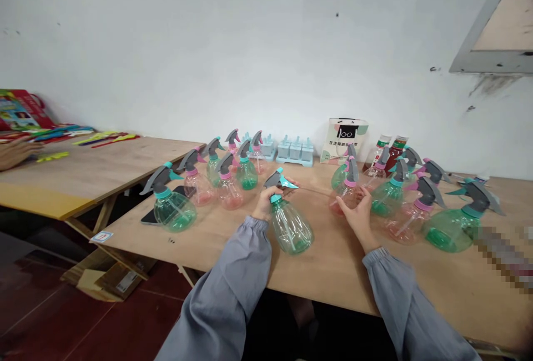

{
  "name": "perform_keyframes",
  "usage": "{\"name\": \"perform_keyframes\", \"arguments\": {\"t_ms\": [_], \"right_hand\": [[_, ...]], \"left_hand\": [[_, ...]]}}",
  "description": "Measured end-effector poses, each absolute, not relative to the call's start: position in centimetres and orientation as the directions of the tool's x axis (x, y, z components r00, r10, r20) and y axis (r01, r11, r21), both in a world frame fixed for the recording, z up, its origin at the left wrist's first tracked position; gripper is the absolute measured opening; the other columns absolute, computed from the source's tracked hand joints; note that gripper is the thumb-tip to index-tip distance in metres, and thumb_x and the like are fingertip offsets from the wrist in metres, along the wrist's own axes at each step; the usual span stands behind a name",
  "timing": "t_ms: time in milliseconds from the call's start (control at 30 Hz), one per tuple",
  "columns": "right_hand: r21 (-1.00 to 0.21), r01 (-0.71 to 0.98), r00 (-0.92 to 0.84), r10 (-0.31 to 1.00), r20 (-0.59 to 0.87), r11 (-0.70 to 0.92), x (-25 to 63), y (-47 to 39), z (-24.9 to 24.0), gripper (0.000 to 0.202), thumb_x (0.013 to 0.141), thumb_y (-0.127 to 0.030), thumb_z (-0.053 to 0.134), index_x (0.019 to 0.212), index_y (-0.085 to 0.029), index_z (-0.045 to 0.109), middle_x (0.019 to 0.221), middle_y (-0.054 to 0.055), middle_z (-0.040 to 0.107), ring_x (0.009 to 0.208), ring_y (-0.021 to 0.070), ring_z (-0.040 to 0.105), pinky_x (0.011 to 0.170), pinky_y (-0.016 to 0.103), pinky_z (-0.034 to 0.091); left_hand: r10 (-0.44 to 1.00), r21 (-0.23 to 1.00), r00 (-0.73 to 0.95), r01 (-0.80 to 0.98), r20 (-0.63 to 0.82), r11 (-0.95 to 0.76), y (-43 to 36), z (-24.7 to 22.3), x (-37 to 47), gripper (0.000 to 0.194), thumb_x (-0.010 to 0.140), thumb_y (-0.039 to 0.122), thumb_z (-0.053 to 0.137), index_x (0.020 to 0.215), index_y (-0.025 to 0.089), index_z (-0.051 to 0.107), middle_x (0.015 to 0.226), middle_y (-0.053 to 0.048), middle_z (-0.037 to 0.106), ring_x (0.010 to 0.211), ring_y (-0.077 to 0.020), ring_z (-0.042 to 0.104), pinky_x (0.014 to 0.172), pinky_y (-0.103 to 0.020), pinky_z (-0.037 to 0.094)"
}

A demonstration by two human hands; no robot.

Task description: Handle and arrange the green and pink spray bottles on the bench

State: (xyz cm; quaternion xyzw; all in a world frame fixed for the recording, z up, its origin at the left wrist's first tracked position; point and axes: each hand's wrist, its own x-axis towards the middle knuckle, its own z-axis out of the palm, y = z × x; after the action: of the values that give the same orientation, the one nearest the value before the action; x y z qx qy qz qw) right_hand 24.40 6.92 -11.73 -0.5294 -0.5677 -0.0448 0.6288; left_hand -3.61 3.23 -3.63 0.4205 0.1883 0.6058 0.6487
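My left hand [266,201] is wrapped round the neck of a green spray bottle [292,229], which has a grey head and a turquoise collar and trigger. The bottle tilts, its base toward the lower right. My right hand [357,210] has its thumb and fingers apart beside a pink spray bottle [340,195]; whether the fingertips touch it I cannot tell. Close to that hand on the right stand a green spray bottle [385,197] and another pink spray bottle [406,222].
Several spray bottles stand at the left, a green one [175,214] in front by a dark phone [149,217]. Pale blue moulds [295,153], a paper bag [343,141] and a red-filled bottle [393,155] line the wall. Another person's hand [16,153] is at the left table [112,164].
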Motion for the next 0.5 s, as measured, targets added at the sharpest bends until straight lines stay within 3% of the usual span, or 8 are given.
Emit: {"name": "perform_keyframes", "arguments": {"t_ms": [233, 367, 500], "right_hand": [[-0.611, 0.651, 0.34, 0.547, 0.765, 0.45, 24.11, 6.71, -11.59, 0.087, 0.069, -0.062, 0.074, 0.133, -0.014, 0.041, 0.121, 0.014, 0.049, 0.108, 0.0282, 0.053, 0.1, 0.051, 0.045], [-0.634, 0.628, 0.346, 0.569, 0.746, 0.451, 24.25, 6.91, -11.77, 0.091, 0.067, -0.06, 0.076, 0.135, -0.014, 0.038, 0.119, 0.014, 0.051, 0.108, 0.029, 0.055, 0.098, 0.052, 0.047], [-0.648, 0.606, 0.342, 0.584, 0.736, 0.462, 24.37, 7.09, -12.02, 0.093, 0.066, -0.057, 0.078, 0.137, -0.014, 0.036, 0.119, 0.014, 0.051, 0.109, 0.029, 0.056, 0.1, 0.052, 0.046]], "left_hand": [[0.918, 0.796, 0.226, -0.589, 0.325, -0.137, 2.99, -3.68, -3.41, 0.03, 0.055, 0.021, 0.057, 0.081, 0.016, 0.07, 0.092, -0.009, 0.076, 0.113, -0.0323, 0.068, 0.103, -0.046, 0.051], [0.937, 0.811, 0.131, -0.549, 0.323, -0.202, 3.32, -3.98, -3.27, 0.012, 0.053, 0.025, 0.055, 0.06, 0.018, 0.062, 0.078, -0.009, 0.073, 0.103, -0.0322, 0.071, 0.093, -0.044, 0.056], [0.928, 0.818, 0.132, -0.527, 0.349, -0.232, 3.54, -3.97, -3.25, 0.011, 0.054, 0.023, 0.056, 0.062, 0.019, 0.063, 0.076, -0.007, 0.072, 0.097, -0.0291, 0.072, 0.091, -0.041, 0.057]]}}
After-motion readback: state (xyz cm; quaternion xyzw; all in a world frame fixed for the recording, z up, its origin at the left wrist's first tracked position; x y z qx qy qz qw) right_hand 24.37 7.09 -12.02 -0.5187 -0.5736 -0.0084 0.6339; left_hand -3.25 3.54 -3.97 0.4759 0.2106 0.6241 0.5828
